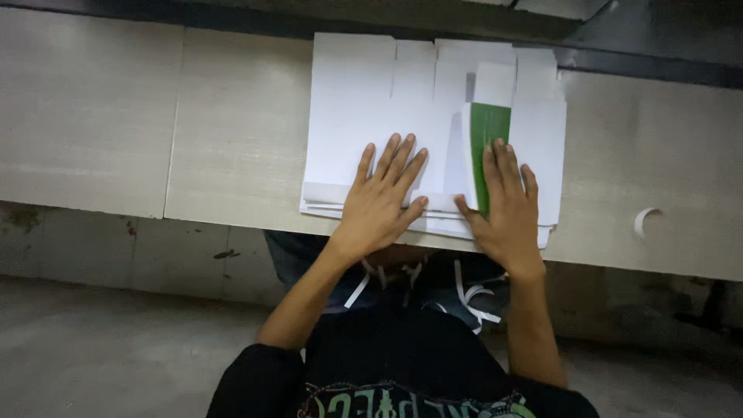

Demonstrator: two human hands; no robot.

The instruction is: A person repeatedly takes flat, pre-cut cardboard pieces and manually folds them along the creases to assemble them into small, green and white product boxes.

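A pale wooden table [240, 139] fills most of the view, and its near edge runs just under both wrists. On it lies a stack of flat white cardboard sheets [348, 108] (unfolded carton blanks, by the look of the cut flaps along the far side), reaching from below the palms to well past the fingertips. The stack's near edges are fanned out slightly and hang close to the table edge, right beneath the heels of both hands.

The left hand [379, 205] rests flat on the stack, fingers spread and released, gripping nothing; white sheet extends past its fingertips and out to its left. The right hand [507, 209] also lies palm down with fingers straight and close together. Under those fingers sits a folded panel with a green face [489, 124], which starts near the base of the thumb and runs on beyond the fingertips; the thumb reaches out along the panel's left fold. Whether the thumb is pinching that fold or only lying against it is hard to make out in the dim light.

Bare tabletop stays open to the left of the left hand and to the right of the right hand. Over there, well apart from the fingers, a small curled white paper strip [644, 220] lies by the table edge.
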